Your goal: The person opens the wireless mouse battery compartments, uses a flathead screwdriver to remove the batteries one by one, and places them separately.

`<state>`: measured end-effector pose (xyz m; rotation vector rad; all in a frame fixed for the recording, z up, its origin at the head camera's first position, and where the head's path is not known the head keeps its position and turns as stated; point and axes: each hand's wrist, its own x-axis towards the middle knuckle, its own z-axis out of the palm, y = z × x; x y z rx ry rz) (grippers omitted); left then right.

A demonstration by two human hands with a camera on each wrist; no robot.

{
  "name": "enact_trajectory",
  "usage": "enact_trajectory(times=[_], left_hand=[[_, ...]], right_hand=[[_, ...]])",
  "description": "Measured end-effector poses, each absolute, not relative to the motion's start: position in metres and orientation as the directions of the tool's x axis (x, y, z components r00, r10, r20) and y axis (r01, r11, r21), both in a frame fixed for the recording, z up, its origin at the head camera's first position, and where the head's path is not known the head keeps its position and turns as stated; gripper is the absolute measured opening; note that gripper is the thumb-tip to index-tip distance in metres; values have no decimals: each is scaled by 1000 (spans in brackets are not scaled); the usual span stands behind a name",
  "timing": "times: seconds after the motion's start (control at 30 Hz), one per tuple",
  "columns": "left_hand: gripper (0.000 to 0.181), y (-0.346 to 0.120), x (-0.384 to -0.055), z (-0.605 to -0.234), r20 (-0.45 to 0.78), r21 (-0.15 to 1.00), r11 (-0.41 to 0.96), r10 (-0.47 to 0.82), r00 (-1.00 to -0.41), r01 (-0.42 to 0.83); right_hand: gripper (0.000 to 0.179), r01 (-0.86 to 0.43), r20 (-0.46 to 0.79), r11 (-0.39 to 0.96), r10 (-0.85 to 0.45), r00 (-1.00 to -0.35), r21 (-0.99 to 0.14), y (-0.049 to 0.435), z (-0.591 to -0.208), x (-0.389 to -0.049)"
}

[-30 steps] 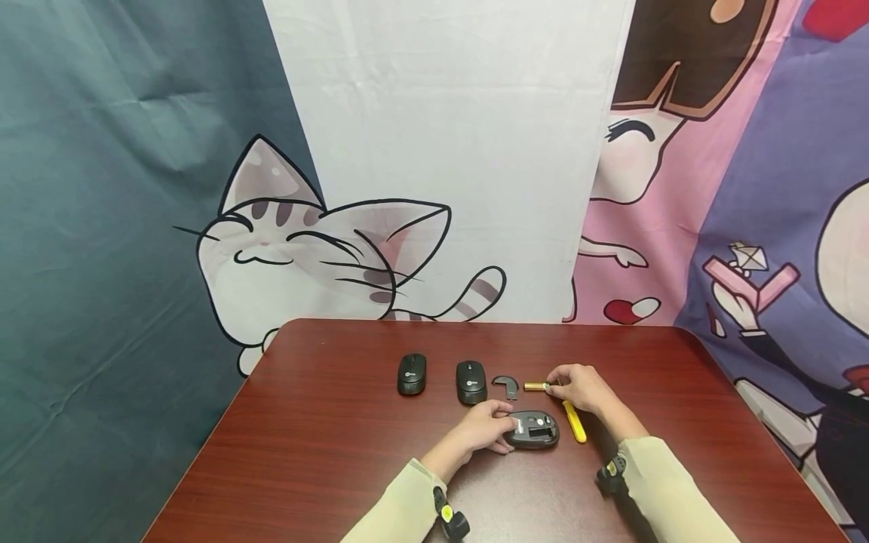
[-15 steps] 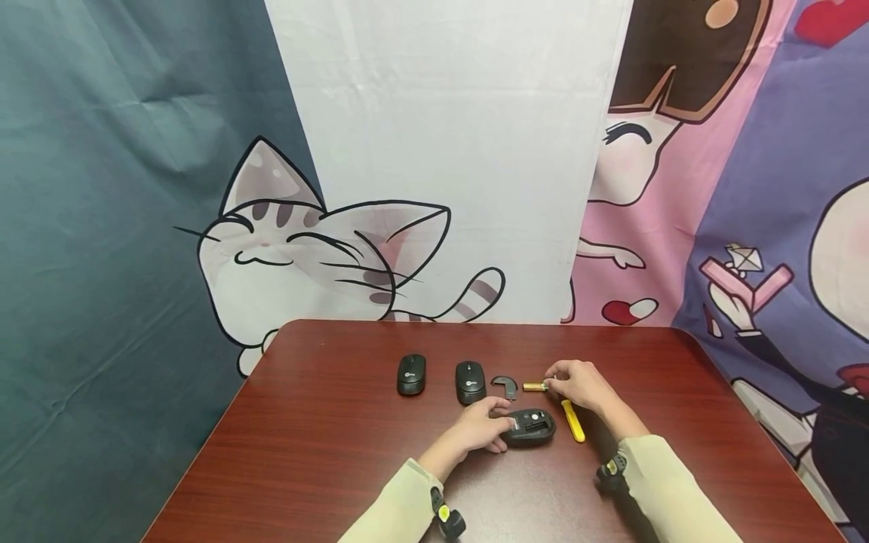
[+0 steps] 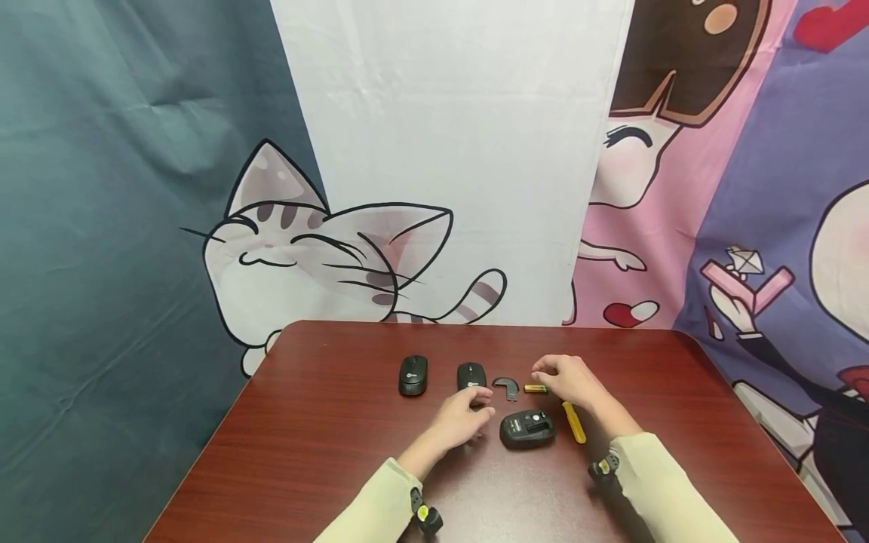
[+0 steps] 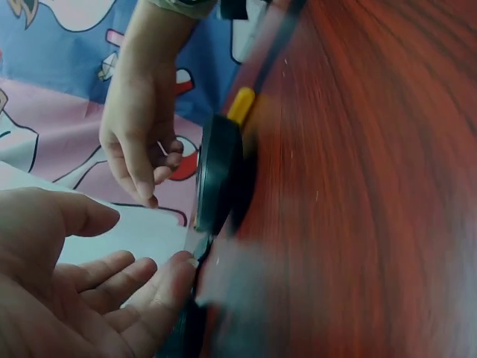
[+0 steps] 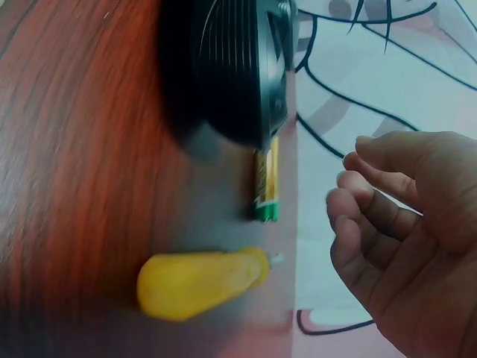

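Note:
An overturned black computer mouse (image 3: 519, 436) lies with its battery compartment uncovered. My left hand (image 3: 456, 418) is just left of it, thumb and fingers apart and holding nothing; in the left wrist view the mouse (image 4: 218, 175) stands clear of those fingers. Over the table behind the mouse hovers my right hand (image 3: 569, 379), fingers loosely bent around nothing. Close below its fingertips lies a gold-and-green battery (image 5: 266, 179), partly hidden by the mouse in the right wrist view. A yellow-handled tool (image 5: 201, 283) with a short metal tip rests near the right hand.
A curved dark battery cover (image 3: 506, 386) lies left of the battery. Two more black mice stand upright farther back, a left one (image 3: 413, 375) and a middle one (image 3: 471, 372), the latter partly behind my left hand. A printed cloth backdrop (image 3: 448, 151) hangs behind the reddish-brown table (image 3: 312, 437).
My left hand has let go of the overturned mouse and drawn back to the left. My right hand has risen off the battery, which stays on the table.

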<state>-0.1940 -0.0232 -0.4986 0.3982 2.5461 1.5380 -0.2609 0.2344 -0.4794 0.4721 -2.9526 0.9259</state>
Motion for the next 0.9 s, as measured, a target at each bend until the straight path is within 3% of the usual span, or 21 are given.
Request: enact_trajectory(times=[0.43, 0.7, 0.9], left_hand=[[36, -61, -211, -492, 153, 656, 663, 350, -924, 360], [50, -67, -225, -492, 117, 498, 768, 400, -909, 403], [58, -68, -237, -496, 77, 435, 794, 437, -896, 425]], right_hand=[[23, -397, 182, 725, -360, -915, -563, 208, -469, -257], [39, -468, 228, 709, -413, -882, -527, 190, -472, -258], [47, -478, 186, 723, -449, -874, -499, 173, -478, -256]])
